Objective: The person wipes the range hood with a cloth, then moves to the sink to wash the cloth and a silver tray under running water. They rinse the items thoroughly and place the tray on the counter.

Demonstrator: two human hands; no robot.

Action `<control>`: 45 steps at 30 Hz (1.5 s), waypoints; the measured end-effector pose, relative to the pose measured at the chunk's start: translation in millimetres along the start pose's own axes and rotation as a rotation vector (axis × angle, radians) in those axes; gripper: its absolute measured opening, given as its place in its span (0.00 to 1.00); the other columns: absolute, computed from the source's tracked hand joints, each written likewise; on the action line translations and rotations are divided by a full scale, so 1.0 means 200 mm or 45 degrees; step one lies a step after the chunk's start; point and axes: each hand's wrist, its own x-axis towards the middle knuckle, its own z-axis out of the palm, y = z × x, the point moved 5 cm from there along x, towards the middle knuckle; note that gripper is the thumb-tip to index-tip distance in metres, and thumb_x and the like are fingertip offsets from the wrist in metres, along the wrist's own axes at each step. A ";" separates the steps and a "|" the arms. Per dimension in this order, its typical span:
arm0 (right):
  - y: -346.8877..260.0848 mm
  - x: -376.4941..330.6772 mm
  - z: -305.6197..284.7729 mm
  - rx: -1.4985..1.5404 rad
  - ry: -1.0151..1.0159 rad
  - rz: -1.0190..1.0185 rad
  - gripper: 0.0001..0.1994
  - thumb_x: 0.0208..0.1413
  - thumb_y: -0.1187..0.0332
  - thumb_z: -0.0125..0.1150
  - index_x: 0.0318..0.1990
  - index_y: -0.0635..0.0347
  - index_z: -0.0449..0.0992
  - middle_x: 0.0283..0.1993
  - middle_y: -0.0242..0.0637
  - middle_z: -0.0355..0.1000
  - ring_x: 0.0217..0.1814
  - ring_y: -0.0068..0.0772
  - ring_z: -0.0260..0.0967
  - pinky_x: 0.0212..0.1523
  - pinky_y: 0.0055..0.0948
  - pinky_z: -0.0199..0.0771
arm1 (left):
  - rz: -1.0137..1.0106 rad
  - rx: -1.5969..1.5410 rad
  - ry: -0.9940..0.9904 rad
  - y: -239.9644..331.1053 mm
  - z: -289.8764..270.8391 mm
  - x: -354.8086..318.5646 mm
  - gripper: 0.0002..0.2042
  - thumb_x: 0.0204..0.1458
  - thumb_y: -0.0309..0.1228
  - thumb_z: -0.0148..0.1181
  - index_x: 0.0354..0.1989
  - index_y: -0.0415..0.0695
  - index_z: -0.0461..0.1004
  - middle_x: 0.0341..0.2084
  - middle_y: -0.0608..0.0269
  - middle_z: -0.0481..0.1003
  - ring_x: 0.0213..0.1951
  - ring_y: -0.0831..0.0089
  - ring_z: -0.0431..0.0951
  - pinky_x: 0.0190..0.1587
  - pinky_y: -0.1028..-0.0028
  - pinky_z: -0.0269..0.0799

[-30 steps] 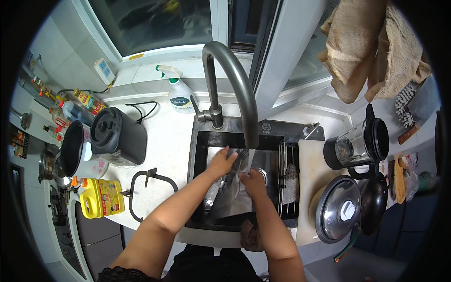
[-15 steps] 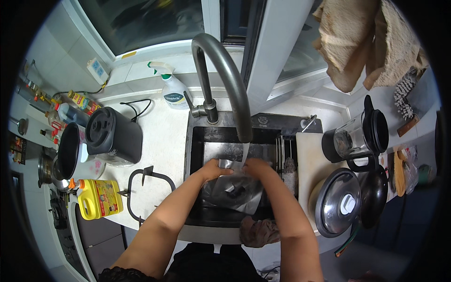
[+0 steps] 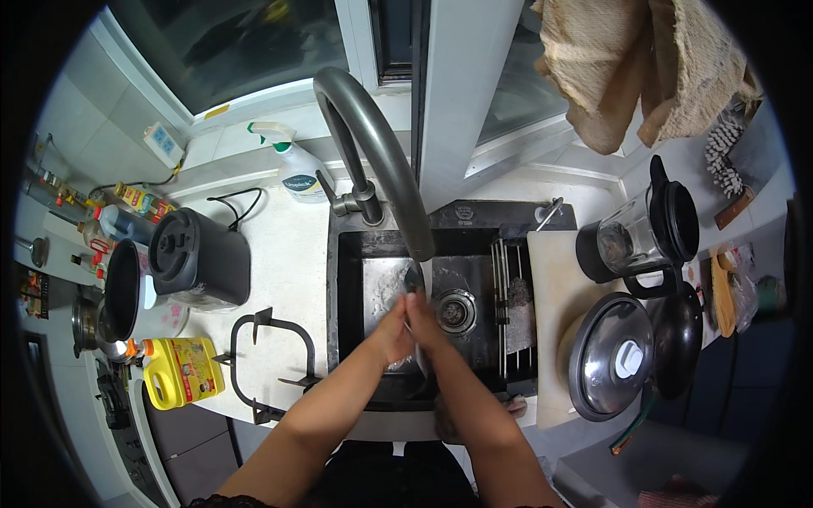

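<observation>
Both my hands are close together in the black sink (image 3: 334,313), below the grey curved faucet (image 3: 381,152). My left hand (image 3: 393,334) and my right hand (image 3: 423,320) close round a thin, flat metal sheet (image 3: 412,278), now almost edge-on. Its dark upper end sticks out past my fingers, under the spout. My hands and forearms hide much of the rest, so its exact kind is unclear. Wet, foamy streaks show on the sink floor to the left, and the round drain (image 3: 456,311) lies right of my hands.
A wire rack (image 3: 501,339) stands along the sink's right side, beside a cutting board (image 3: 550,330), a lidded pot (image 3: 611,356) and a blender jug (image 3: 631,245). On the left are a pot stand (image 3: 312,339), a yellow jug (image 3: 182,372), a black canister (image 3: 203,262) and a spray bottle (image 3: 296,169).
The metal sheet has turned from lying broad side up to nearly edge-on. My hands have come together, my right hand moving left, and the drain has come into view.
</observation>
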 end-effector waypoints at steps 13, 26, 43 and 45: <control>-0.03 -0.10 0.07 -0.498 -0.103 -0.019 0.39 0.63 0.41 0.20 0.67 0.69 0.44 0.72 0.53 0.36 0.74 0.49 0.35 0.68 0.42 0.41 | -0.071 -0.085 0.110 0.07 0.03 -0.02 0.29 0.59 0.56 0.38 0.63 0.53 0.58 0.61 0.60 0.60 0.61 0.58 0.60 0.63 0.53 0.53; 0.05 -0.24 -0.35 0.118 0.300 0.404 0.31 0.60 0.50 0.46 0.62 0.66 0.59 0.63 0.54 0.59 0.67 0.48 0.55 0.63 0.36 0.53 | 0.123 -0.448 0.029 0.15 -0.02 -0.14 0.26 0.62 0.48 0.37 0.59 0.42 0.61 0.57 0.53 0.66 0.60 0.55 0.63 0.64 0.54 0.52; 0.28 -0.30 -0.37 0.864 0.620 0.646 0.24 0.52 0.82 0.55 0.58 0.58 0.66 0.42 0.36 0.72 0.39 0.29 0.70 0.39 0.28 0.73 | 0.414 -0.085 0.542 0.31 -0.31 -0.17 0.13 0.58 0.30 0.50 0.49 0.41 0.66 0.42 0.54 0.73 0.44 0.60 0.75 0.49 0.59 0.73; 0.26 -0.30 -0.40 0.689 0.707 0.497 0.23 0.53 0.83 0.53 0.58 0.61 0.67 0.45 0.36 0.73 0.38 0.25 0.71 0.41 0.26 0.71 | 0.454 0.121 0.578 0.33 -0.37 -0.23 0.14 0.52 0.18 0.49 0.48 0.39 0.67 0.39 0.54 0.74 0.40 0.61 0.77 0.44 0.63 0.77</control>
